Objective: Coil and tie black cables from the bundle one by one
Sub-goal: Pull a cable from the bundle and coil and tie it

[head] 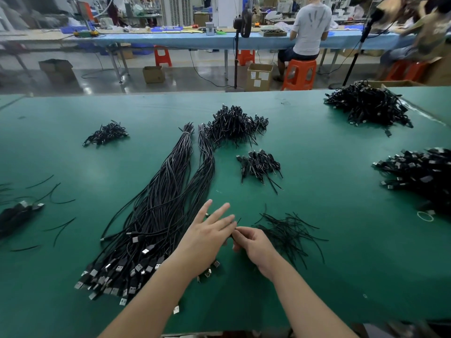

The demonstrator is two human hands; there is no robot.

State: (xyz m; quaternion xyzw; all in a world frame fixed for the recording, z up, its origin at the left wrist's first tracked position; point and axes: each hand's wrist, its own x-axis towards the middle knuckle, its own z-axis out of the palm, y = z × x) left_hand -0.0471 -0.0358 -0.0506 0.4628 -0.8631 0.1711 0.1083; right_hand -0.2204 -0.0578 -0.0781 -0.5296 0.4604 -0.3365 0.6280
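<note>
A long bundle of black cables (166, 203) lies left of centre on the green table (341, 252), its USB plugs fanned out toward me. My left hand (207, 237) hovers at the bundle's right edge, fingers stretched and spread. A small plug tip shows between the fingers, and two plugs (212, 268) stick out under the wrist, so a cable seems held beneath the palm. My right hand (253, 245) touches the left fingertips and pinches a thin black tie (238, 221). A loose pile of black ties (290, 231) lies just right of it.
Heaps of coiled cables sit at centre back (234, 124), mid-table (260, 164), back left (106, 134), back right (368, 106) and the right edge (419, 172). Loose ties (57, 203) scatter at left. Beyond the table a person (308, 30) sits at another bench.
</note>
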